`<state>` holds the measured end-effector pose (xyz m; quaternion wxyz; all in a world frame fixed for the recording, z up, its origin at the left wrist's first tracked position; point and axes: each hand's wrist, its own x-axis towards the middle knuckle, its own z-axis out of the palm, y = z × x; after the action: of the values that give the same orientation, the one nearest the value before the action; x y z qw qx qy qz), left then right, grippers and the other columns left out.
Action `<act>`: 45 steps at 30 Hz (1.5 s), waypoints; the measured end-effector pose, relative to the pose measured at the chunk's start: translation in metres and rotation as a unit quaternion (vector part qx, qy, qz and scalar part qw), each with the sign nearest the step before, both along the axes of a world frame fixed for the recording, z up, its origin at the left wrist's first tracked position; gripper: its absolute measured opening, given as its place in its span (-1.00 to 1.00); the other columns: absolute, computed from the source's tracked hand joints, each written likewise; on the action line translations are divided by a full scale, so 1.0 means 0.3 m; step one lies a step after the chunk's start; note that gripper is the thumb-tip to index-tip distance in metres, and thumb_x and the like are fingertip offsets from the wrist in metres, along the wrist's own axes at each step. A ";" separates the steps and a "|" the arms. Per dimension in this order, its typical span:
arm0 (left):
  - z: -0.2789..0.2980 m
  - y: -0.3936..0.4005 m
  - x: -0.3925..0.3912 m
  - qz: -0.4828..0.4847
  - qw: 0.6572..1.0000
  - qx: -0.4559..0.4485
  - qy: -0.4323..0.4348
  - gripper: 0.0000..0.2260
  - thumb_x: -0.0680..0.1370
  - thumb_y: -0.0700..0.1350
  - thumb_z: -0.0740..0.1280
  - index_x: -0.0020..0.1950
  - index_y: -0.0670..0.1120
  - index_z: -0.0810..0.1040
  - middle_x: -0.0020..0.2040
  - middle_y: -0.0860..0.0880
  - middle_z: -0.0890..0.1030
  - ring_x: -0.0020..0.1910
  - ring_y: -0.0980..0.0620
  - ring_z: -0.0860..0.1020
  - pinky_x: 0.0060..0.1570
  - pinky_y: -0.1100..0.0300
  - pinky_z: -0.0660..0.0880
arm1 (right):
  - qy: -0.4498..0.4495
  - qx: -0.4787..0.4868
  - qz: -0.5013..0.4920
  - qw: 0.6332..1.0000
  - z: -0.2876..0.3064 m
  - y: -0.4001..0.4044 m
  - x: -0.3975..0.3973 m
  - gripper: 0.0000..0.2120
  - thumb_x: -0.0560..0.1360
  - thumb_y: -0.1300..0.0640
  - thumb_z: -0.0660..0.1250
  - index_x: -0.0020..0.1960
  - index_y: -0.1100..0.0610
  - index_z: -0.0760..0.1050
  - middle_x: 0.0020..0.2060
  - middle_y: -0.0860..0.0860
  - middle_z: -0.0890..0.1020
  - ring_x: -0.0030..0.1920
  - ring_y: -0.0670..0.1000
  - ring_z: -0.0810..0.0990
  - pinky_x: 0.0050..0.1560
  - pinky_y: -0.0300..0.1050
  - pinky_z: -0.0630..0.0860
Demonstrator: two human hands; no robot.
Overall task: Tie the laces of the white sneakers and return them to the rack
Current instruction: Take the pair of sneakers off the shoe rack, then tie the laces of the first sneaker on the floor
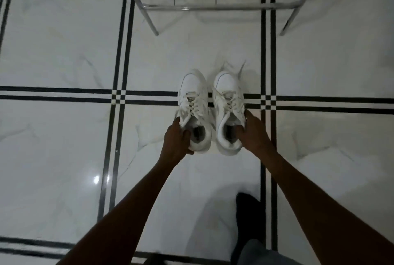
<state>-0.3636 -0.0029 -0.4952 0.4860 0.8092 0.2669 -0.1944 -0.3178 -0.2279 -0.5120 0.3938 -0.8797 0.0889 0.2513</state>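
Both arms stretched forward and down. Left hand clasps collar of left sneaker, thumb at opening. Right hand clasps right sneaker, fingers inside collar. Pair side by side on floor, toes toward rack. Probably light, padded collar firm enough to lift by. Laces look tied; dim view, unsure.

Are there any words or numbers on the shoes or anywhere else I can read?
None can be read.
Left sneaker: no logo or word shows.
Right sneaker: same, plain white.
Metal rack: no label.
Tiled floor: only black lines, no writing.
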 end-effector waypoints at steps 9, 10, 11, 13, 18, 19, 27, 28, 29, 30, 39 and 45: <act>-0.298 0.056 0.000 0.014 0.999 0.006 -0.042 -0.66 0.66 -0.19 0.22 0.44 -0.17 0.38 0.11 -0.17 0.58 -0.26 0.05 0.64 -0.43 0.08 0.66 | -0.026 -0.039 -0.039 0.998 -0.273 0.003 0.018 -0.63 0.58 0.22 0.28 0.37 0.22 0.43 0.21 0.21 0.62 0.23 0.21 0.58 0.05 -0.20 0.38; -0.312 0.057 -0.004 0.017 0.998 0.009 -0.053 -0.67 0.66 -0.17 0.22 0.43 -0.16 0.39 0.10 -0.16 0.59 -0.24 0.06 0.64 -0.41 0.05 0.67 | -0.029 -0.041 -0.039 0.998 -0.280 0.003 0.020 -0.65 0.58 0.21 0.28 0.36 0.22 0.44 0.21 0.21 0.62 0.21 0.21 0.59 0.04 -0.20 0.38; -0.322 0.059 -0.007 0.018 0.998 0.014 -0.061 -0.68 0.66 -0.14 0.23 0.41 -0.15 0.41 0.07 -0.14 0.60 -0.24 0.05 0.64 -0.39 0.02 0.67 | -0.024 -0.048 -0.036 0.998 -0.278 0.002 0.022 -0.65 0.58 0.18 0.29 0.35 0.22 0.45 0.20 0.20 0.63 0.20 0.20 0.60 0.04 -0.19 0.39; -0.339 0.065 -0.010 0.011 0.996 0.041 -0.072 -0.68 0.62 -0.01 0.25 0.35 -0.09 0.46 0.01 -0.07 0.62 -0.20 -0.04 0.66 -0.30 -0.08 0.68 | -0.013 -0.059 -0.033 0.998 -0.263 0.000 0.019 -0.61 0.57 0.11 0.33 0.35 0.22 0.44 0.20 0.21 0.62 0.20 0.21 0.59 0.07 -0.12 0.46; -0.329 0.079 0.004 0.018 0.989 0.089 -0.114 -0.52 0.49 0.21 0.35 0.34 0.03 0.51 0.13 0.01 0.57 0.08 0.01 0.59 0.08 -0.05 0.61 | -0.222 -0.194 -0.049 0.954 -0.107 0.062 -0.009 -0.53 0.49 0.01 0.43 0.31 0.21 0.43 0.27 0.20 0.49 0.28 0.17 0.48 0.16 0.04 0.52; -0.318 0.075 0.016 0.032 0.987 0.076 -0.135 -0.55 0.51 0.17 0.38 0.35 0.02 0.52 0.15 0.01 0.54 0.10 0.02 0.58 0.10 0.00 0.59 | -0.280 -0.175 -0.052 0.943 -0.075 0.100 -0.010 -0.61 0.50 0.03 0.43 0.23 0.19 0.46 0.21 0.16 0.51 0.20 0.11 0.50 0.07 -0.03 0.54; -0.317 0.083 0.067 0.112 0.969 0.025 -0.217 -0.67 0.48 0.17 0.49 0.05 -0.06 0.67 0.02 0.00 0.67 0.00 0.10 0.65 0.03 0.01 0.66 | -0.166 -0.058 0.145 0.974 -0.149 0.326 0.046 -0.80 0.55 0.12 0.34 0.05 0.24 0.62 -0.10 0.11 0.68 -0.08 0.06 0.63 -0.22 -0.18 0.43; -0.318 0.087 0.070 0.115 0.969 0.017 -0.219 -0.67 0.47 0.17 0.50 0.05 -0.06 0.68 0.01 0.00 0.69 -0.01 0.10 0.66 0.03 0.03 0.66 | -0.159 -0.056 0.143 0.975 -0.172 0.333 0.047 -0.84 0.55 0.16 0.33 0.02 0.24 0.60 -0.10 0.13 0.68 -0.06 0.10 0.64 -0.21 -0.15 0.43; -0.317 0.091 0.073 0.116 0.968 0.009 -0.221 -0.67 0.48 0.16 0.49 0.06 -0.06 0.70 0.01 0.00 0.71 -0.01 0.10 0.67 0.04 0.06 0.66 | -0.150 -0.055 0.132 0.978 -0.183 0.336 0.050 -0.86 0.53 0.18 0.34 0.00 0.25 0.60 -0.09 0.15 0.69 -0.05 0.13 0.64 -0.16 -0.11 0.47; -0.310 0.094 0.075 0.118 0.968 0.003 -0.223 -0.69 0.50 0.14 0.48 0.08 -0.07 0.71 0.02 -0.01 0.72 0.00 0.10 0.67 0.04 0.11 0.65 | -0.143 -0.053 0.117 0.981 -0.187 0.334 0.056 -0.87 0.52 0.19 0.36 -0.02 0.25 0.60 -0.09 0.17 0.69 -0.04 0.14 0.65 -0.13 -0.10 0.48; -0.289 0.151 0.052 0.122 0.974 -0.023 -0.192 -0.75 0.64 -0.02 0.32 0.19 -0.12 0.67 0.09 -0.06 0.71 0.07 0.01 0.64 0.17 -0.01 0.60 | -0.017 0.145 0.060 0.987 -0.122 0.319 0.088 -0.78 0.63 0.16 0.23 -0.03 0.21 0.63 -0.05 0.16 0.75 -0.08 0.18 0.75 -0.29 -0.15 0.54; -0.295 0.152 0.027 0.090 0.974 -0.026 -0.204 -0.73 0.65 -0.01 0.31 0.21 -0.16 0.61 0.15 -0.10 0.65 0.12 0.00 0.59 0.10 0.14 0.56 | -0.258 -0.038 0.108 0.959 -0.150 0.357 0.068 -0.92 0.53 0.25 0.36 -0.09 0.13 0.62 -0.09 0.09 0.66 -0.10 0.06 0.64 -0.08 -0.01 0.57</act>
<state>-0.3555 0.0428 -0.5836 0.5668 0.7912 0.2291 0.0124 -0.2975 -0.1207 -0.5569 0.3403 -0.9333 -0.1020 0.0528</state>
